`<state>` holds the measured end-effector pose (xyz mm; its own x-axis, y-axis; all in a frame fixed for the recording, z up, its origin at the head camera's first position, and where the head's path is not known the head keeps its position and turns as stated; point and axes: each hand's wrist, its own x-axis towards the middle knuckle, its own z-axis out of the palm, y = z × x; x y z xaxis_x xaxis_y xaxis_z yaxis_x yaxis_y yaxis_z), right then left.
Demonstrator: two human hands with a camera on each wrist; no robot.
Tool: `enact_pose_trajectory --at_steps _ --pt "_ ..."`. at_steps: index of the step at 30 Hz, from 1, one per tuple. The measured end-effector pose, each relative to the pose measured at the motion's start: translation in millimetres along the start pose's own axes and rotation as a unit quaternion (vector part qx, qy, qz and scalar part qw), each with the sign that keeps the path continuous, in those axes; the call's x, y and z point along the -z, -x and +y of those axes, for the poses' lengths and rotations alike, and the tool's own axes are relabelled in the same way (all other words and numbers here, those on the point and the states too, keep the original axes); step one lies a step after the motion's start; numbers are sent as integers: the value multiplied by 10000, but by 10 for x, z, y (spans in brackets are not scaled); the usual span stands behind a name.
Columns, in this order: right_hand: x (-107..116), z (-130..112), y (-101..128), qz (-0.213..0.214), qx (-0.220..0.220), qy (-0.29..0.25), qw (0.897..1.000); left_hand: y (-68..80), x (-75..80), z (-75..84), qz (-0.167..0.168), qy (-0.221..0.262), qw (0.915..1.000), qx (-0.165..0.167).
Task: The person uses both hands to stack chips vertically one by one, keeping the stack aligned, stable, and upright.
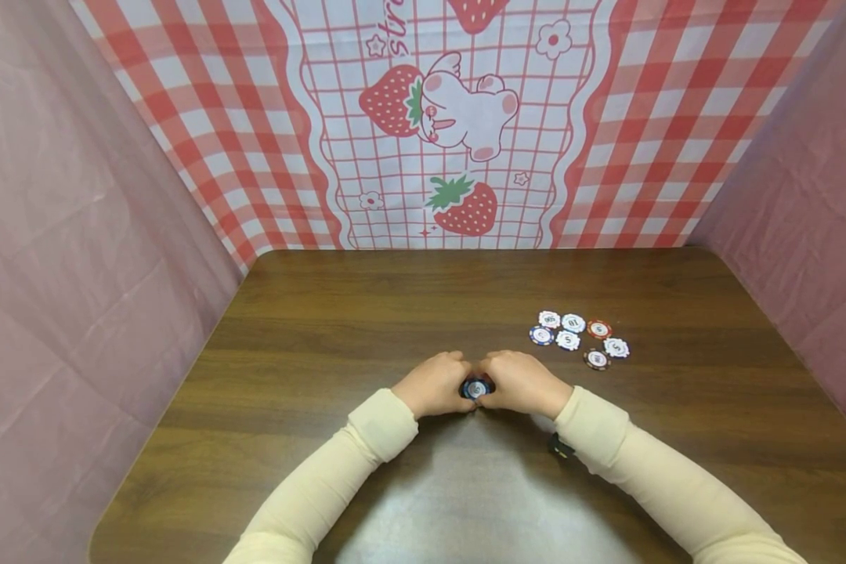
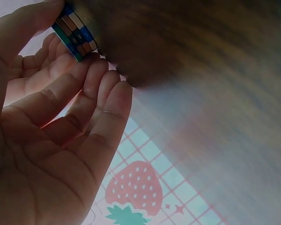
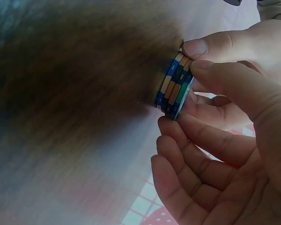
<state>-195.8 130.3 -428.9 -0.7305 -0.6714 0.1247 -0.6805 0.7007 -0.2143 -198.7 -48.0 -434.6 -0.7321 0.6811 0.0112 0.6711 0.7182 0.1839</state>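
A short stack of poker chips (image 1: 476,388) stands on the wooden table in front of the person, its top chip white-centred with a dark rim. From the left side, the left hand (image 1: 437,384) holds the stack between thumb and fingers. The right hand (image 1: 525,384) grips it from the opposite side. In the right wrist view, the blue, green and tan edges of the stacked chips (image 3: 174,86) show between the thumbs and fingers. The left wrist view shows part of the same stack (image 2: 77,35) at the top left; the rest is out of frame.
Several loose poker chips lie flat to the right beyond the hands, among them a red chip (image 1: 599,329), a blue chip (image 1: 542,335) and a brown chip (image 1: 597,359). A checked strawberry-print cloth (image 1: 458,157) hangs behind the table (image 1: 310,305); pink curtains (image 1: 77,235) flank it.
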Motion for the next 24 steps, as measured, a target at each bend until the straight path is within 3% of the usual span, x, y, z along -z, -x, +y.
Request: enact_pose_trajectory --at_steps 9,17,24 --pt "8 11 19 18 39 -43 10000 3 2 9 21 42 10000 19" --pt "104 49 79 13 -354 -235 9991 5 3 11 -28 78 9999 104" --pt "193 170 206 294 -581 -128 9978 4 -5 14 -45 -60 9999 124"
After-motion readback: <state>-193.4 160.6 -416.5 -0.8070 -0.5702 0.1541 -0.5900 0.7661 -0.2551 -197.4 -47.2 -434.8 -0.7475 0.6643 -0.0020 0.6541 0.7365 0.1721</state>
